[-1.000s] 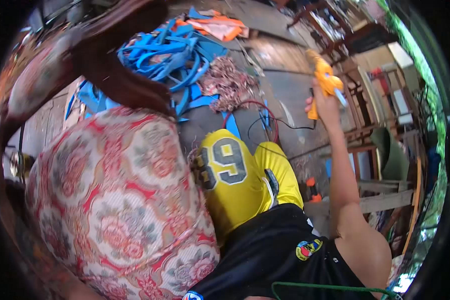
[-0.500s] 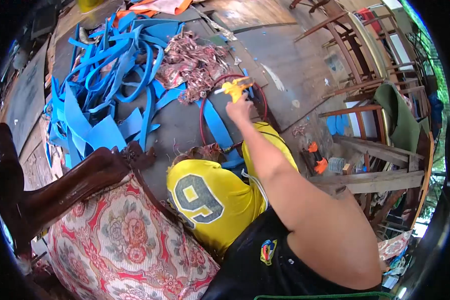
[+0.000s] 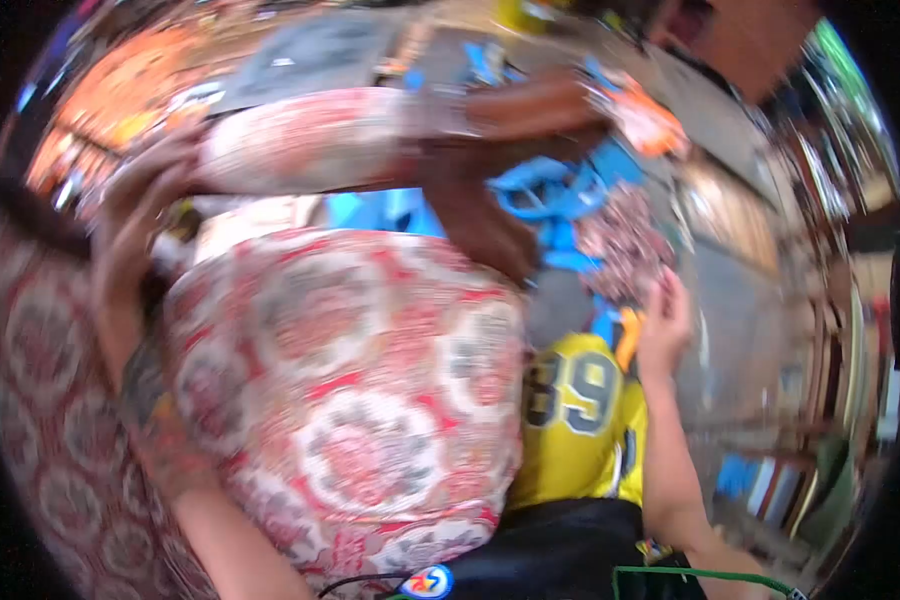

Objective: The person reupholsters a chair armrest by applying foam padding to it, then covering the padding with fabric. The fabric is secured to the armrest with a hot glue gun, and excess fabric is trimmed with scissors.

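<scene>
My left hand is at the left, its fingers bent over the near end of a padded floral armrest with a dark carved wooden front. Below the armrest, a floral upholstered seat fills the middle of the view. My right hand is raised at the right, fingers drawn together; blur hides what they hold. Just left of it is a yellow-orange tool, partly visible. Whether the hand touches the tool is unclear.
Blue strips and a reddish fibre heap lie beyond the chair. More floral fabric is at the far left. Yellow cloth numbered 89 covers my lap area. Wooden frames stand at the right.
The view has swung left, and the floral chair now fills the middle. My left hand has come into view on the armrest. The yellow tool is no longer plainly in my right hand.
</scene>
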### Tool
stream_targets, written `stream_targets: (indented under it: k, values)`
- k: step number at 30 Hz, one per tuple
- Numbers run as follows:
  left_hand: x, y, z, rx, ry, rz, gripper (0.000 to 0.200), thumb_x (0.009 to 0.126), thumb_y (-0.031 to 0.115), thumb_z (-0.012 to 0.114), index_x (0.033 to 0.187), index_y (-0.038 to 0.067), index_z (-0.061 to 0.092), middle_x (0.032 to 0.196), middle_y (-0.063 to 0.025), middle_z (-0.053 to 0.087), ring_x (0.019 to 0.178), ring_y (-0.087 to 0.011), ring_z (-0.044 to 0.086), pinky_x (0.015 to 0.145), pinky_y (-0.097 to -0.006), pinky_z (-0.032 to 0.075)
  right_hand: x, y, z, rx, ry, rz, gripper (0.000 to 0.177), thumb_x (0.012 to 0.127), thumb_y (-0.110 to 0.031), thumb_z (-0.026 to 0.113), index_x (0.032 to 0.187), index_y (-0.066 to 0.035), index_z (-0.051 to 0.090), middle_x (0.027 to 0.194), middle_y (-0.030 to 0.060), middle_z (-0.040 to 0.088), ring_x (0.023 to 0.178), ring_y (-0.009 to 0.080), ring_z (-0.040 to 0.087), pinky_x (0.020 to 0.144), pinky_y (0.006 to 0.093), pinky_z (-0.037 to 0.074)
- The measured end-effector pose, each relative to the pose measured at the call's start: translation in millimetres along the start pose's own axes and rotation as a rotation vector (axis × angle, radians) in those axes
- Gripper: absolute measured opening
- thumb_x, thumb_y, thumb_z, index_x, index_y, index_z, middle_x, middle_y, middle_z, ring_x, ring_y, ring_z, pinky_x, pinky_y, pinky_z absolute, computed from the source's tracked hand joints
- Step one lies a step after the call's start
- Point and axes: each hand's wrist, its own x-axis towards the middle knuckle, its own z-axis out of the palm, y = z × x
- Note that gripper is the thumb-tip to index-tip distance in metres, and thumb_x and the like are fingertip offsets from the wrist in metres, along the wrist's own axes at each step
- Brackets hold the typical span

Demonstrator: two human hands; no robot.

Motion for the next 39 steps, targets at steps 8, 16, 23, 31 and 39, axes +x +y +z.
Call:
stream_targets:
  k: [8,16,23,31,39]
  values:
    - [3,-19,-1,-0.117,-0.071,0.097,0.022,0.102,0.011,0.072,0.122,0.004,0.08,0.13,-0.0095,0.075,0.12,-0.0177,0.068,0.107,-0.0328,0.054,-52,-305,84,0.413,-0.734,-0.498,0.028,0.101,-0.002,0.071,0.128,0.005,0.07,0.122,0.0142,0.074,0.109,0.0206,0.071,0.094,0.0311,0.057]
    - [11,-22,0,-0.409,-0.116,0.003,0.033,0.107,0.029,0.07,0.121,0.002,0.08,0.111,-0.0055,0.081,0.099,-0.0105,0.072,0.093,-0.028,0.058,-110,-384,218,0.946,-0.999,0.329,0.036,0.105,-0.027,0.069,0.133,-0.006,0.066,0.123,0.0006,0.068,0.114,0.0093,0.058,0.101,0.0329,0.046]
    - [14,-27,4,-0.212,-0.104,0.058,0.03,0.102,0.023,0.076,0.124,0.003,0.079,0.11,-0.0068,0.081,0.1,-0.0103,0.072,0.095,-0.0276,0.057,-121,-389,240,1.036,-0.791,0.362,0.03,0.107,-0.035,0.066,0.118,-0.007,0.068,0.107,0.0008,0.07,0.097,0.0097,0.06,0.089,0.0304,0.045]
    - [14,-27,12,-0.124,0.045,0.184,0.026,0.095,0.023,0.081,0.114,0.005,0.082,0.1,-0.0113,0.082,0.091,-0.0158,0.077,0.087,-0.0336,0.06,-113,-398,174,0.548,-0.653,0.082,0.046,0.112,-0.043,0.059,0.107,0.002,0.069,0.081,0.0084,0.074,0.068,0.0085,0.059,0.065,0.0275,0.045]
    - [13,-21,16,-0.021,0.104,0.141,0.025,0.095,0.021,0.082,0.112,0.003,0.082,0.094,-0.0072,0.082,0.087,-0.0115,0.073,0.082,-0.0317,0.06,-75,-364,170,0.728,-0.558,-0.026,0.03,0.107,-0.018,0.068,0.124,0.007,0.07,0.098,0.01,0.071,0.073,0.0141,0.069,0.067,0.0322,0.066]
